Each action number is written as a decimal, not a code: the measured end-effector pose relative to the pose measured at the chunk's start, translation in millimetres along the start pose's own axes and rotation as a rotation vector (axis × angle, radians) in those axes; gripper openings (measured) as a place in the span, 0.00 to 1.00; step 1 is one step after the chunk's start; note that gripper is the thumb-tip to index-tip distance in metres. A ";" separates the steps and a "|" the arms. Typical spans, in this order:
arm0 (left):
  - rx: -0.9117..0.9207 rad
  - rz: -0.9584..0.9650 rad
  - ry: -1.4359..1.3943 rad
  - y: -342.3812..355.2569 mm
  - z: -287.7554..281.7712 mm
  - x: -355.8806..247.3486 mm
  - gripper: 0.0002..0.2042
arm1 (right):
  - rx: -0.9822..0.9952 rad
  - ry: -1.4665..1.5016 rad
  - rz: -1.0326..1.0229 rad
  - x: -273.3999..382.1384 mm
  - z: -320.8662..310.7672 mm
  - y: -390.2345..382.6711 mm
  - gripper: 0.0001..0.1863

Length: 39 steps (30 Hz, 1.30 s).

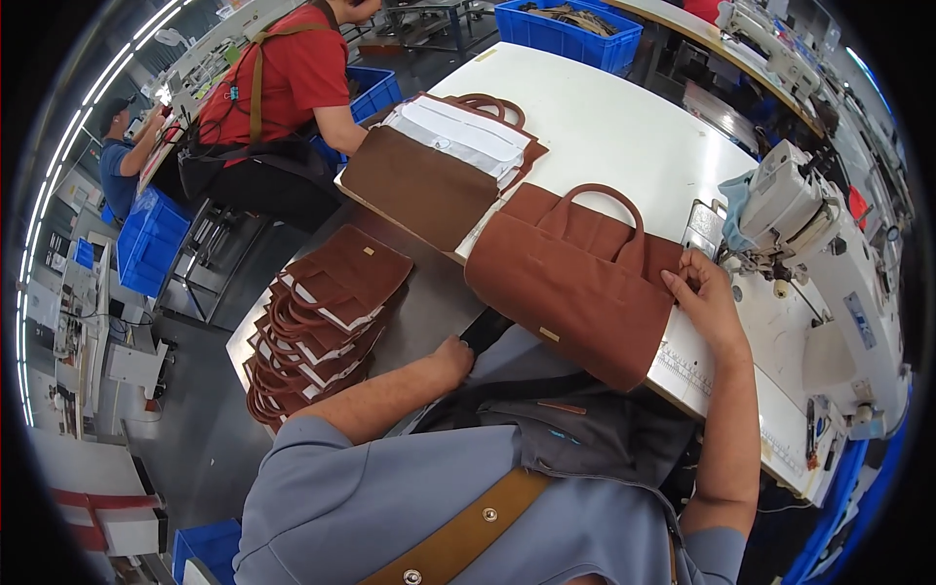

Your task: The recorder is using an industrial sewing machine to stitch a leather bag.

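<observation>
A person in a grey-blue shirt sits at a white table [673, 127]. A reddish-brown handbag [556, 278] lies at the near edge of the table, with its lower part sticking out over the person's lap. One brown handle [636, 219] makes a loop on the far side, and a small gold-coloured tag [549, 334] is near the bottom.

The right hand [710, 297] is at the right side of the handbag. Its thumb and pointing finger pinch the edge there. The left hand [453, 361] is curled up low, just beside the near edge of the table; one cannot tell if it has anything in it.

Just past the handbag, to the left, lies a brown and white bag piece [424, 190] with handles. More brown bag panels [356, 263] with loop handles lie in a row on the left, each one partly on top of another, on a grey metal tabletop [429, 302].

On the right stands a white sewing machine [795, 210] with a light blue cloth [739, 210] on it. At the far left, a co-worker in a red shirt [278, 83] bends over. A blue bin [575, 39] is behind the table.
</observation>
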<state>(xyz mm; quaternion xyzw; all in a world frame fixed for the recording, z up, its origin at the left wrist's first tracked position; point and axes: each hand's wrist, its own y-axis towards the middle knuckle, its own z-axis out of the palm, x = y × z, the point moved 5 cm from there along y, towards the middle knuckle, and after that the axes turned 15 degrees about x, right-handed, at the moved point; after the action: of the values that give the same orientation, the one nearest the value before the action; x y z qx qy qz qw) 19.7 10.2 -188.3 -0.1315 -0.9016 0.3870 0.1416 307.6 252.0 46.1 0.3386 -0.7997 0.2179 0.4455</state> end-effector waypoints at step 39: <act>0.058 -0.048 -0.124 16.1 6.1 1.0 0.13 | -0.034 0.009 0.003 -5.7 1.1 2.4 0.11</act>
<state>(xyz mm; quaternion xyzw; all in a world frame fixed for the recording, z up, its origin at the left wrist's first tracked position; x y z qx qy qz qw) 18.7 17.2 -204.0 -0.0817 -0.9000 0.4167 0.0985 307.3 254.9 40.5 0.3289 -0.8016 0.2065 0.4545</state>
